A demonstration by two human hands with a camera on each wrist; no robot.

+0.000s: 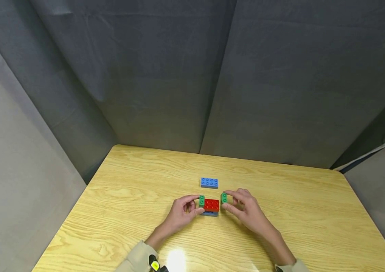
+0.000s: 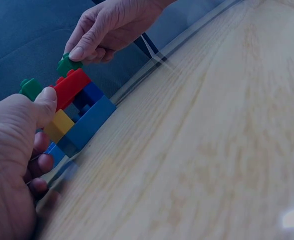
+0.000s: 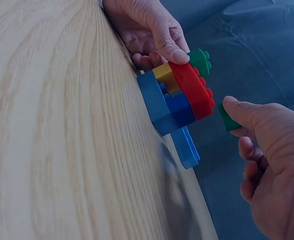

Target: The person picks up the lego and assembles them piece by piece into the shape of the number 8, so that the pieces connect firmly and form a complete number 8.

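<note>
A small stack of toy bricks stands on the table, with a light blue brick (image 2: pixel 92 125) at the bottom. A yellow brick (image 2: pixel 59 125) and a dark blue brick (image 3: pixel 180 110) sit above it with a gap between them, and a red brick (image 1: pixel 211 204) spans the top. At the red brick's left end, my left hand (image 1: pixel 183 209) pinches a green brick (image 1: pixel 201 200) between thumb and index finger. My right hand (image 1: pixel 247 209) holds another green brick (image 1: pixel 224 198) by its ends, just off the stack's right side.
Behind the stack, a separate blue brick (image 1: pixel 209 183) lies on the wooden table (image 1: pixel 138 181). Grey curtains (image 1: pixel 165 75) hang round the table's back and sides. A bright glare spot shows near the front edge.
</note>
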